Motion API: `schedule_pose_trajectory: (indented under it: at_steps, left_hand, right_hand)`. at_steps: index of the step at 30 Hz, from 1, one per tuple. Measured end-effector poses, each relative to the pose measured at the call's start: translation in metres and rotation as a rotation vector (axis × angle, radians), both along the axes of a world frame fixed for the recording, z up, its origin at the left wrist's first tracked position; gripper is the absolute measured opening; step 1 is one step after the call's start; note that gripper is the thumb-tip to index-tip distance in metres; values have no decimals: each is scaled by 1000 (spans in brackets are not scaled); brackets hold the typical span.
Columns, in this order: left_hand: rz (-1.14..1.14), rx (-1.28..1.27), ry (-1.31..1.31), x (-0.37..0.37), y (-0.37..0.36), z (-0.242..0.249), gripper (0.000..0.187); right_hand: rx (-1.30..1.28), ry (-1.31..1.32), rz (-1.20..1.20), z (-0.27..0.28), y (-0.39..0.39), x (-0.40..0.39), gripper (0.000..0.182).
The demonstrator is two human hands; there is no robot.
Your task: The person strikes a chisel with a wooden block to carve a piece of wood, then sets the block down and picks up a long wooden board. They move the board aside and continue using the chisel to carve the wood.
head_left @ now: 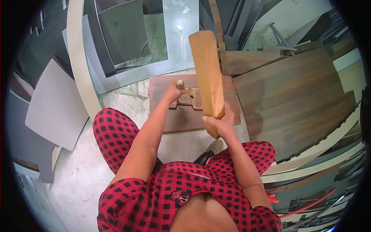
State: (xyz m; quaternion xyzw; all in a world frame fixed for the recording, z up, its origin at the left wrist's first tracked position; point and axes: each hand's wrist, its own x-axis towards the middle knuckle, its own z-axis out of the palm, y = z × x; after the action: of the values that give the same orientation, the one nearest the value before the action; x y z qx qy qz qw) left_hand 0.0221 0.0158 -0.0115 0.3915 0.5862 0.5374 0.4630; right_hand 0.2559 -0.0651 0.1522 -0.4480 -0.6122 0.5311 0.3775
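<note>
My left hand (173, 93) is closed round an upright chisel, whose round, worn handle end (180, 84) pokes out above the fist; its blade is hidden. Beneath and beside that fist lies a small wooden piece (196, 99) with a notched shape and a dark hole or mark. It rests on a flat reddish-brown board (177, 122) on the floor. My right hand (221, 123) grips the lower end of a thick, squared wooden block (208, 73). The block stands raised above the board, apart from the chisel, and covers part of the board's right side.
A large dark-brown wood panel (293, 100) with a jagged edge lies to the right. Grey sheets and frames (127, 38) lean at the back, and a pale panel (56, 104) stands at left. My bent knees flank the board. Stacked strips (324, 189) fill the lower right.
</note>
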Motion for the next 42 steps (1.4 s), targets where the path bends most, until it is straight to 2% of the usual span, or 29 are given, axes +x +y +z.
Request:
schedule_pose_trajectory:
  at_steps: [4,7,8,10,11,13,14,16,17,19,21,22,24,25,26,28,29,30,32,34,36,37,39,40,41,42]
  left_hand:
    - [-20,-6,86,-1,3,-2,17]
    - [-43,-72,28,3,-3,13,16]
    - [-22,-83,11,5,-7,21,17]
    - [7,-89,-12,3,-5,17,18]
    - [-5,-69,30,1,-2,7,19]
    - [-15,-54,73,-2,0,-4,20]
    - [-34,-31,145,-2,1,-7,20]
    - [-53,-7,215,-1,0,-6,21]
    - [-61,-23,193,-1,0,-6,21]
    - [-71,-33,171,3,-5,10,21]
    - [-42,-25,-10,10,-14,34,24]
    - [-40,-21,-10,11,-15,40,24]
    - [-59,-69,9,9,-18,44,24]
    - [-52,-75,5,6,-14,26,24]
    - [-61,6,107,2,-4,3,23]
    - [-71,84,207,-1,7,-27,23]
    - [-70,71,195,-2,11,-35,24]
    - [-70,58,184,-4,12,-38,26]
    - [-72,60,190,0,-2,-2,28]
    - [-71,68,188,6,-5,8,30]
    - [82,303,579,6,-4,7,28]
    - [88,299,577,5,-4,5,28]
    - [76,519,605,5,-6,7,25]
    - [75,513,603,8,-9,11,25]
    - [46,314,366,10,-11,16,23]
    - [18,118,132,11,-12,21,21]
  right_hand:
    - [56,104,55,-1,4,-2,60]
    - [-57,-641,226,-21,19,5,56]
    - [-56,-642,224,-27,21,7,56]
    - [-255,-224,263,-28,23,7,55]
    - [-255,-230,272,-27,21,7,55]
    - [-246,-39,147,-10,13,1,55]
    - [-249,-39,149,-6,10,-2,55]
    - [-94,22,54,-1,6,-5,56]
    - [-93,22,55,-8,8,-4,56]
    - [88,-407,44,-32,15,2,57]
    - [36,-449,106,-39,19,6,57]
    - [-21,-487,172,-39,21,6,58]
    - [27,-473,164,-32,20,6,57]
    - [66,-456,148,-25,16,5,56]
    - [61,-458,153,-17,12,2,56]
    - [81,-187,83,0,2,-6,56]
    - [80,-186,83,-7,3,-5,56]
    - [164,-202,69,-19,5,-4,56]
    - [250,-216,48,-26,7,-3,56]
    - [175,-919,161,-24,14,-1,55]
    - [184,-818,153,-28,13,2,53]
    - [176,-721,165,-22,10,2,53]
    - [161,-626,181,-11,6,0,52]
    - [178,-473,146,-8,3,-2,52]
    - [194,-319,109,-7,2,-3,52]
    - [192,-318,107,-8,2,-4,52]
